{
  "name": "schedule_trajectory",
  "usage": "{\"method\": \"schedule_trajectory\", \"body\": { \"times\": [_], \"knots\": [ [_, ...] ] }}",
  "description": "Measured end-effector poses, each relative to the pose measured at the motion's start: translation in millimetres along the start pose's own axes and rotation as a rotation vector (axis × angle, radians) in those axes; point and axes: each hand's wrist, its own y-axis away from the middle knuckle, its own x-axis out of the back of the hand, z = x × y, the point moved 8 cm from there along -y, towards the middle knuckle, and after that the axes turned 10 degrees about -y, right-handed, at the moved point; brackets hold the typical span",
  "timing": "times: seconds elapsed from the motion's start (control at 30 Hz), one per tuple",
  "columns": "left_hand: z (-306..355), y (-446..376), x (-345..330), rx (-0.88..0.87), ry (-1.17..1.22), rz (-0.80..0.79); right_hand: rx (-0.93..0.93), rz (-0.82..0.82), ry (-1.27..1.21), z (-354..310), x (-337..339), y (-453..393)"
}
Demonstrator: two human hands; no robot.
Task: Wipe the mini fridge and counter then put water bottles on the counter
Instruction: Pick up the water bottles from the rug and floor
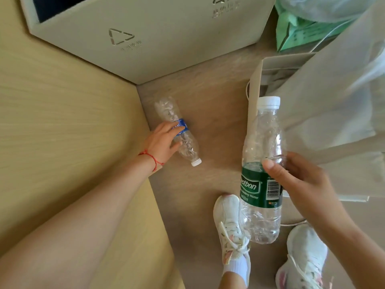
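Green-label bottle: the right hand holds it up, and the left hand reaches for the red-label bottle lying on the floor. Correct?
Not quite. The head view shows the floor bottle has a blue label, not red. The rest holds: the right hand holds the green-label bottle up, and the left hand is on the bottle lying on the floor.

Two clear plastic water bottles with white caps: one blue-labelled bottle point(177, 130) and one green-labelled bottle point(261, 174). Two bare hands, left point(161, 143) and right point(300, 180). Two white laced sneakers point(230, 224). One grey recycling bin point(145, 38). One green plastic bag point(295, 28).
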Motion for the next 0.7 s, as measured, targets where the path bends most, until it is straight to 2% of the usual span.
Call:
{"method": "schedule_trajectory", "body": {
  "times": [0.23, 0.43, 0.57, 0.7],
  "knots": [
    [1, -38, -18, -0.211, -0.257, -0.127, -0.038, 0.021, -0.051, 22, -6, 2],
    [-26, -46, -23, -0.163, -0.346, -0.153, -0.084, 0.023, -0.041, 37, -11, 7],
    [-46, -42, -24, -0.068, -0.298, -0.143, -0.101, 0.009, -0.023, 42, -16, 7],
    [-51, -39, -31, -0.113, -0.371, -0.168, -0.115, -0.002, -0.013, 43, -20, 5]
  ]
}}
